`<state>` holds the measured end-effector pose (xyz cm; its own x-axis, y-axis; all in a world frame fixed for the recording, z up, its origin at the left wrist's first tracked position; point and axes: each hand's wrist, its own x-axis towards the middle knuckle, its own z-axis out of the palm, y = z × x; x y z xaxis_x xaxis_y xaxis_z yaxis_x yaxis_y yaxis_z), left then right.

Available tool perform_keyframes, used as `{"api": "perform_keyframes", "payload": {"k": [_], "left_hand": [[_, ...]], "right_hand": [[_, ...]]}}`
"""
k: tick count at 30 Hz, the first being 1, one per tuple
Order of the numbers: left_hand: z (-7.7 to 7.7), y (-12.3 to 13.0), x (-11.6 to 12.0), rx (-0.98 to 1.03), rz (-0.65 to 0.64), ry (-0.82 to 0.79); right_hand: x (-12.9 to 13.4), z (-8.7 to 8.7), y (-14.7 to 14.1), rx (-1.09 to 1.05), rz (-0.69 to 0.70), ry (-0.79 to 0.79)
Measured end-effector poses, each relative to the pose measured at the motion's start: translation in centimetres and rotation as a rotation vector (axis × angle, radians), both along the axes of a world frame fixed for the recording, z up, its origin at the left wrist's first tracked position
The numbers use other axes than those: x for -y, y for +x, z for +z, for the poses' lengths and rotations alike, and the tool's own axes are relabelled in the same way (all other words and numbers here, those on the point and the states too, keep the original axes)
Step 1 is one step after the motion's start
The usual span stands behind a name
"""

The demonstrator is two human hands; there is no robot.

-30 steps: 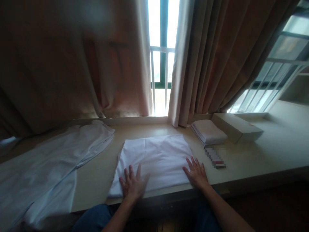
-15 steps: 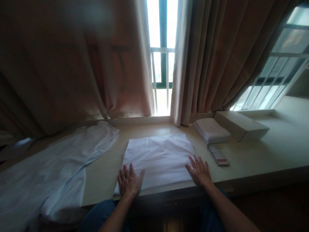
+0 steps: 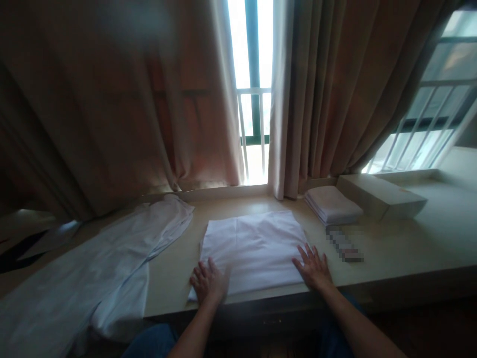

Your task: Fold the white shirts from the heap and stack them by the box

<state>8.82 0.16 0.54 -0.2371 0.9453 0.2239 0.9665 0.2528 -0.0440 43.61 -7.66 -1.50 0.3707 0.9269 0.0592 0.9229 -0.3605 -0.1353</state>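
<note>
The left curtain (image 3: 112, 109) and right curtain (image 3: 335, 89) hang beyond the folded white cloth (image 3: 257, 248), which is the landmark here, and cover much of the windows behind. The pale table (image 3: 402, 248) bears the cloth close to its near edge. A large heap of loose white fabric (image 3: 104, 268) sprawls left of the cloth, with bare tabletop between them; it runs over the near edge and takes up the table on that side. The narrow window (image 3: 259, 44) shows between the curtains, straight beyond the cloth. The cloth lies flat with shallow creases; its long axis runs left to right, roughly along the table's near edge, the right end slightly farther off, and its far long side faces the window. The oblong pale box (image 3: 383, 191) stands to the cloth's far right, and the small folded white stack (image 3: 331, 204) lies between the two, just beside the box. The left hand (image 3: 209, 282) is palm down over the cloth's near left corner, thumb held away from slightly bent fingers, its edge blurred. The right hand (image 3: 313, 268) is at the near right corner, palm down, fingers spread; neither hand grips anything. The small pixelated item (image 3: 345, 244) lies right of the cloth, nearer than the stack; what it is cannot be told.
</note>
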Motion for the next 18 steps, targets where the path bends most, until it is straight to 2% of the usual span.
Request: {"api": "perform_keyframes", "payload": {"k": [3, 7, 10, 13, 18], "left_hand": [[0.3, 0.3, 0.0, 0.04, 0.018, 0.006], [0.2, -0.1, 0.1, 0.086, -0.023, -0.022], [0.4, -0.7, -0.7, 0.156, -0.035, -0.056], [1.3, -2.0, -3.4, 0.262, -0.02, -0.076], [3.0, -4.9, -11.5, 0.39, -0.005, -0.068]], "right_hand": [[0.1, 0.3, -0.2, 0.003, 0.005, 0.02], [0.2, 0.5, -0.4, 0.009, 0.003, 0.021], [0.2, 0.5, -0.4, 0.013, 0.018, 0.037], [0.1, 0.5, -0.4, 0.025, 0.039, 0.047], [-0.3, 0.4, -0.5, 0.025, 0.011, 0.043]]}}
